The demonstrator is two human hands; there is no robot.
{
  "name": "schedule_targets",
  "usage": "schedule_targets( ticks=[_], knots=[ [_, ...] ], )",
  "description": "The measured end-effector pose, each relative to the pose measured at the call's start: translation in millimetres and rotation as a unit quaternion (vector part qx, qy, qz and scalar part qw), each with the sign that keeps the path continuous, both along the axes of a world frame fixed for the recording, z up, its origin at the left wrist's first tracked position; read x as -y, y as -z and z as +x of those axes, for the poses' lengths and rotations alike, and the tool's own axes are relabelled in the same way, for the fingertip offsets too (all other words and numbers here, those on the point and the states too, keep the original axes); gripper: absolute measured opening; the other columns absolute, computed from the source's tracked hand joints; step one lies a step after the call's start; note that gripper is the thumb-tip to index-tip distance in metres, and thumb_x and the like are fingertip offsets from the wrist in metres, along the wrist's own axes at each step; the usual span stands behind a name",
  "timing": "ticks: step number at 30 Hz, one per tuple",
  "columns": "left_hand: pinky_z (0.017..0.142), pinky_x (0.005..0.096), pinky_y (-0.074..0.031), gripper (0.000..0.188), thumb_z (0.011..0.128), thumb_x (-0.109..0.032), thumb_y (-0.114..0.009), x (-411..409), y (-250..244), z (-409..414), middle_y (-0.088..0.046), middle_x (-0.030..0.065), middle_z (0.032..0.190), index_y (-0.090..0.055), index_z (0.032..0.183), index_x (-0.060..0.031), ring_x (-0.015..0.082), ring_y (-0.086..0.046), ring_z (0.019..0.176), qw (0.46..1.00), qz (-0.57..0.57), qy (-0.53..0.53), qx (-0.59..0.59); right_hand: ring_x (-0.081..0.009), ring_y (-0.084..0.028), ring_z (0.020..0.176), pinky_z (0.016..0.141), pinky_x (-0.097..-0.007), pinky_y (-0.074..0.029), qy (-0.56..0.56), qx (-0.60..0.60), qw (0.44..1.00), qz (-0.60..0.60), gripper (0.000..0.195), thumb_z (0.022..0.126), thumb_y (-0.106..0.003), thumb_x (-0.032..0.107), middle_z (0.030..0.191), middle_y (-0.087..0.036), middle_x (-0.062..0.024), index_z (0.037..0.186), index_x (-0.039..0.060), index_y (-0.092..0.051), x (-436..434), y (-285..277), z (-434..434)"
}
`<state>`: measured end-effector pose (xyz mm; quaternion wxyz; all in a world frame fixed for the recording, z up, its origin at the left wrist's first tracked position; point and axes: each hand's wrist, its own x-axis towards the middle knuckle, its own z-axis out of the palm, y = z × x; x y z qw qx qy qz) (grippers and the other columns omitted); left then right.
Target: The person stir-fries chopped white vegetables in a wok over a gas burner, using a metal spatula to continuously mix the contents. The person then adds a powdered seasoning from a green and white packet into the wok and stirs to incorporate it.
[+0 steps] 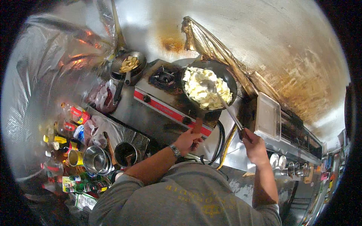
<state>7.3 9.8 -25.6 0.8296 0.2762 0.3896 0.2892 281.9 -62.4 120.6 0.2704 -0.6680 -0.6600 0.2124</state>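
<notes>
My left hand (187, 143), with a metal watch on its wrist, grips the brown handle (198, 126) of a dark wok. The wok (226, 74) sits over the right side of a two-burner gas stove (167, 99) with a red front panel. Pale chopped pieces (202, 84), apparently cabbage, fill much of the pan. In my right hand (256, 147) is the dark grip of a long metal cooking utensil (230, 110). Its far end rests among the pieces, blurred, so I cannot tell whether it is a ladle or a turner.
The left burner (164, 78) is bare. Beyond it, a perforated strainer (116, 64) with yellowish pieces (130, 64) rests on a pan. Several bottles (76, 114) and metal pots (94, 159) crowd the left. A clear plastic container (268, 117) stands right; hoses (227, 144) hang by the stove.
</notes>
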Motion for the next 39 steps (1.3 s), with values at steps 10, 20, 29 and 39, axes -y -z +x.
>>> schedule_targets(
  ticks=[10, 20, 29, 39],
  knots=[
    [0.043, 0.0280, -0.037, 0.023, 0.091, -0.023, -0.064, -0.6, -4.8, 4.6, -0.052, 0.0010, 0.076, -0.047, 0.105, -0.0139, 0.0114, -0.048, 0.053, 1.000, 0.006, -0.006, -0.013, -0.0213, -0.057, 0.064, 0.063, -0.0345, -0.048, 0.025, 0.008, 0.998, 0.064, 0.028, 0.093, -0.054, 0.015, 0.076, -0.062, -0.0118, 0.116, 0.0007, -0.061, -131.5, 82.5, -1.8],
    [0.043, 0.0269, -0.034, 0.024, 0.090, -0.022, -0.065, -2.4, 3.0, 2.9, -0.051, 0.0002, 0.076, -0.046, 0.103, -0.0156, 0.0108, -0.047, 0.055, 1.000, -0.002, -0.004, -0.002, -0.0369, -0.061, 0.068, 0.065, -0.0452, -0.048, -0.091, 0.137, 0.986, 0.024, 0.016, 0.091, -0.055, 0.016, 0.077, -0.063, -0.0215, 0.099, 0.0022, -0.058, -121.8, 13.7, -61.6],
    [0.042, 0.0262, -0.032, 0.022, 0.088, -0.021, -0.065, -0.8, -10.5, 2.4, -0.052, 0.0006, 0.077, -0.048, 0.100, -0.0149, 0.0113, -0.048, 0.055, 0.999, -0.035, -0.012, -0.001, -0.0367, -0.064, 0.079, 0.069, -0.0470, -0.053, -0.135, 0.427, 0.894, -0.002, 0.052, 0.090, -0.051, 0.014, 0.093, -0.061, -0.0181, 0.142, 0.0150, -0.045, -66.1, -18.0, -30.8],
    [0.039, 0.0246, -0.036, 0.016, 0.092, -0.024, -0.062, -6.8, -10.8, 0.6, -0.056, 0.0007, 0.075, -0.052, 0.101, -0.0147, 0.0122, -0.050, 0.054, 1.000, -0.019, -0.010, 0.009, -0.0357, -0.065, 0.085, 0.069, -0.0449, -0.055, -0.114, 0.536, 0.837, -0.007, 0.059, 0.088, -0.048, 0.011, 0.100, -0.059, -0.0184, 0.146, 0.0186, -0.040, -46.7, -56.8, 46.9]
  ],
)
